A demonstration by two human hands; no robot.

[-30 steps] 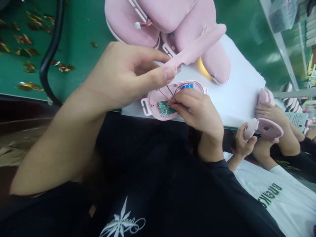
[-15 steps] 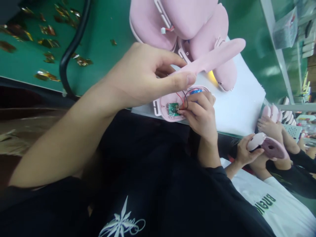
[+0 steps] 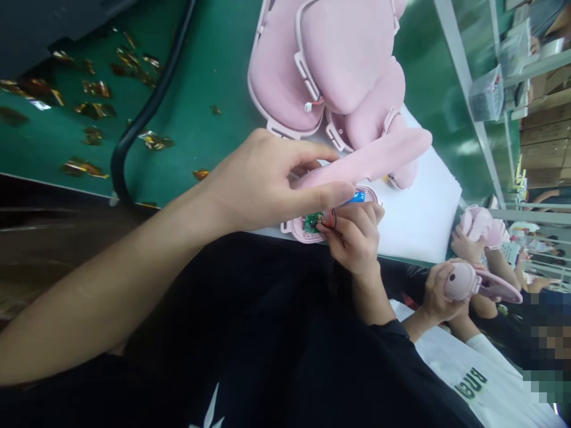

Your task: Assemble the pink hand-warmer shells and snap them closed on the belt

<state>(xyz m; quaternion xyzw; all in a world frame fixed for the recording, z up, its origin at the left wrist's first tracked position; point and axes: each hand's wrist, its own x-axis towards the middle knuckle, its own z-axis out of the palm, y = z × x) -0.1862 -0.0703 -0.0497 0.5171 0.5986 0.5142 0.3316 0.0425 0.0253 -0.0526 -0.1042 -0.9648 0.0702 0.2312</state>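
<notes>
My left hand [image 3: 272, 184] grips a pink padded cover [image 3: 392, 151] between thumb and fingers, tilted on edge above an open pink casing [image 3: 286, 227]. Inside the casing are a small green circuit board [image 3: 311, 223] and a blue battery [image 3: 358, 196]. Thumb and fingertips of my right hand [image 3: 360, 235] are pinched on thin red and black wires [image 3: 331, 218] at the board's edge. Those fingers hide the exact wire ends. The cover and my left thumb block part of the casing.
Several pink padded pieces [image 3: 348, 53] are piled behind, one with a white connector [image 3: 308, 107]. A white sheet [image 3: 401, 226] lies on the green table [image 3: 214, 59]. A black cable [image 3: 134, 128] and gold tape scraps [image 3: 93, 110] are at left. At right, a co-worker's hands [image 3: 435, 294] hold a pink piece.
The view has shifted, so the table things appear lower. My left hand has brought the cover closer over the casing. My right fingers remain at the board. The co-worker's pink piece has turned.
</notes>
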